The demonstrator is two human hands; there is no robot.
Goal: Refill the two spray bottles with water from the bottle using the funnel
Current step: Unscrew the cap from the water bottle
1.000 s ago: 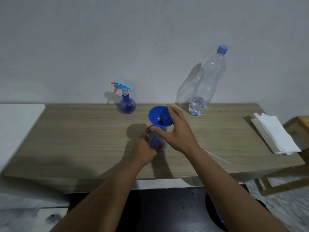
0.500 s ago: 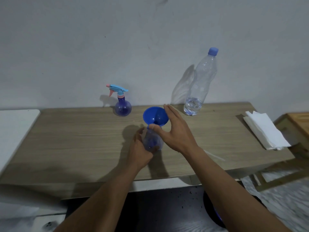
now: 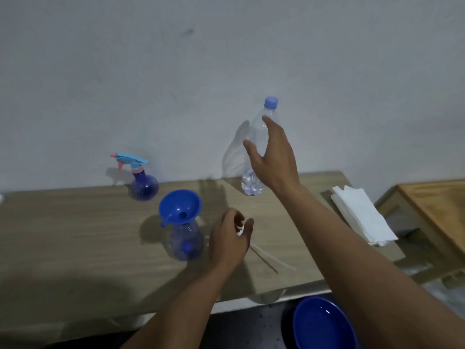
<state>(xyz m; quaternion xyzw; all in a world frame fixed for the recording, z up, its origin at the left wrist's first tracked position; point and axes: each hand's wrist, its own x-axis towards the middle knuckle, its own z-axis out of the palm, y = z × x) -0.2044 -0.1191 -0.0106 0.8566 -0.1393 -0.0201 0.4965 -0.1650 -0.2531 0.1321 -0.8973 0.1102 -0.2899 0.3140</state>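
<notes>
Barely visible white piece point(image 3: 240, 229), left hand point(image 3: 227, 241)

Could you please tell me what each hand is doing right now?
Left hand: curled round a small white part.
Right hand: open at the water bottle, no grip yet.

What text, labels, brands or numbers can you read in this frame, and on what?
No readable text anywhere in the head view.
water bottle: clear, no label visible, blue cap plain.
spray bottle with trigger and open spray bottle: no print.
funnel, napkins, blue bowl: plain.
white piece held in the left hand: mostly hidden, cannot tell.
</notes>
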